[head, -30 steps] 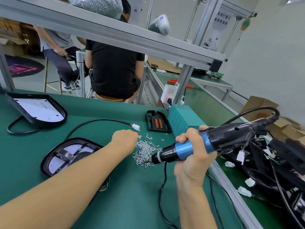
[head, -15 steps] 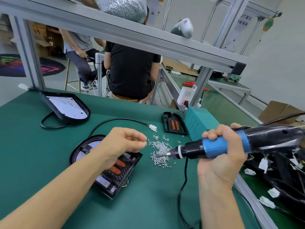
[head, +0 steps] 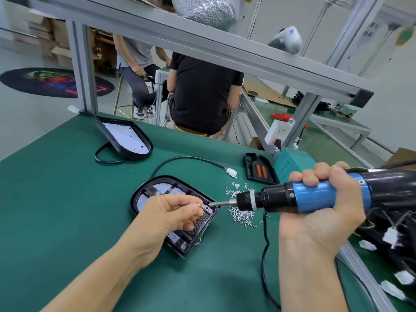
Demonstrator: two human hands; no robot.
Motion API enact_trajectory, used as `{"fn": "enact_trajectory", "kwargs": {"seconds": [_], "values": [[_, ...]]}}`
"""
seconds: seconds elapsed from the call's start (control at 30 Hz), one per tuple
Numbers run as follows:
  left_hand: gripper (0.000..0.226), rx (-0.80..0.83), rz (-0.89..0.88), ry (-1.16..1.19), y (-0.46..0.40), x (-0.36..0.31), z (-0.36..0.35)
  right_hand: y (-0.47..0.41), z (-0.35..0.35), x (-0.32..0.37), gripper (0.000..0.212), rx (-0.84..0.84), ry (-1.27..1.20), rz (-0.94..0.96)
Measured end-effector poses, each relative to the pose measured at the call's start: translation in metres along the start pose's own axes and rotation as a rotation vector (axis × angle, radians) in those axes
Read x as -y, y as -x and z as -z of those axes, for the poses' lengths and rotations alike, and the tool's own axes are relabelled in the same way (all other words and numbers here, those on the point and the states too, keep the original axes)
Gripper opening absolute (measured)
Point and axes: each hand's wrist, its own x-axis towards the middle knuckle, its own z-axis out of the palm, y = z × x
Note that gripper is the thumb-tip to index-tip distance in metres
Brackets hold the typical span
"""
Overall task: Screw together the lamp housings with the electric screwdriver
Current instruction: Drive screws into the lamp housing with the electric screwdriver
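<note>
Now you are at the screw-loading step, by my reading, with the housing (head: 157, 188) as your landmark. It lies open-side up on the green bench (head: 56, 199), its far rim showing a pale board with red dots, its near end partly under your left hand (head: 171, 215). Beyond it and further left, a second housing (head: 126, 138) rests tilted with its cable looped beneath. To its right, near the teal box (head: 290, 161), a small black cover (head: 258, 168) lies flat.

Your right hand (head: 319, 212) is clenched around the blue barrel of the screwdriver (head: 292, 197), which lies almost level to the right of the housing, its bit (head: 219, 203) aimed at the housing's right edge. Between tool and housing, a loose pile of screws (head: 240, 212) is scattered on the bench.

Your left hand hovers over the housing, thumb and forefinger pinching one screw (head: 199, 205) just beside the bit tip.

Next, you likely need to seat that screw on the bit or in a hole, then tip the tool upright over it; whether a hole sits directly below, I cannot tell.
</note>
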Motion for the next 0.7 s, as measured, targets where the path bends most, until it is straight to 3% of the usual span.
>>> {"fn": "enact_trajectory", "kwargs": {"seconds": [0.7], "values": [[0.012, 0.047, -0.071, 0.0, 0.015, 0.001, -0.008, 0.012, -0.005, 0.0, 0.017, 0.057, 0.026, -0.015]]}}
